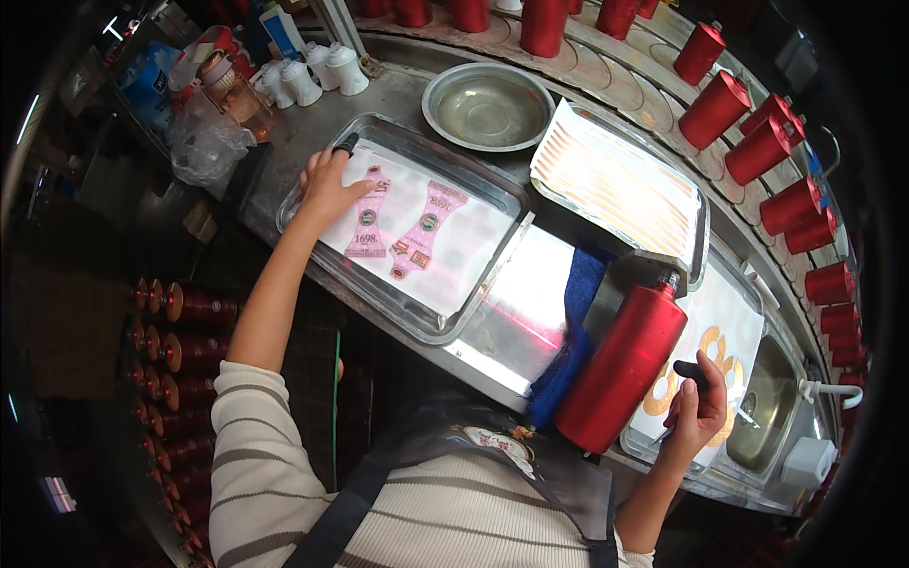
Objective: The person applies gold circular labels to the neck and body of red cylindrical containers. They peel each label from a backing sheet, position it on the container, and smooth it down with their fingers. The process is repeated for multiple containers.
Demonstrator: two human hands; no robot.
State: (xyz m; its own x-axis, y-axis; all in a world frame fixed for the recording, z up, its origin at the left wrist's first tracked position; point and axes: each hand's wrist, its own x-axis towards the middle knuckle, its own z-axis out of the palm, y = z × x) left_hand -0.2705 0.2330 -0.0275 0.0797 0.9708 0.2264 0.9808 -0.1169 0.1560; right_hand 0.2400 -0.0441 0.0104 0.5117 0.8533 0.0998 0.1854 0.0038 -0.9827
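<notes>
1. Head view: from my remote seat, the left hand (329, 194) spreads loosely over the left tray (516, 201), grasping nothing I can see; its thumb is at the edge of one pink label (367, 220), perhaps to steady or shift it.
2. That label and a second pink label (431, 224) lie apart on a white sheet, probably so each can be lifted alone.
3. The right hand (699, 412) hovers with bent fingers near gold ring labels (708, 337); I cannot tell whether it pinches anything.
4. Between my two hands, touched by neither, the red bottle (622, 367) sits by the bench (521, 317) edge, likely to be within reach of both.
5. A blue cloth (579, 298) lies beside it, presumably handy for wiping; a steel bowl (488, 106) of clear liquid sits behind the tray, perhaps for wetting.
</notes>
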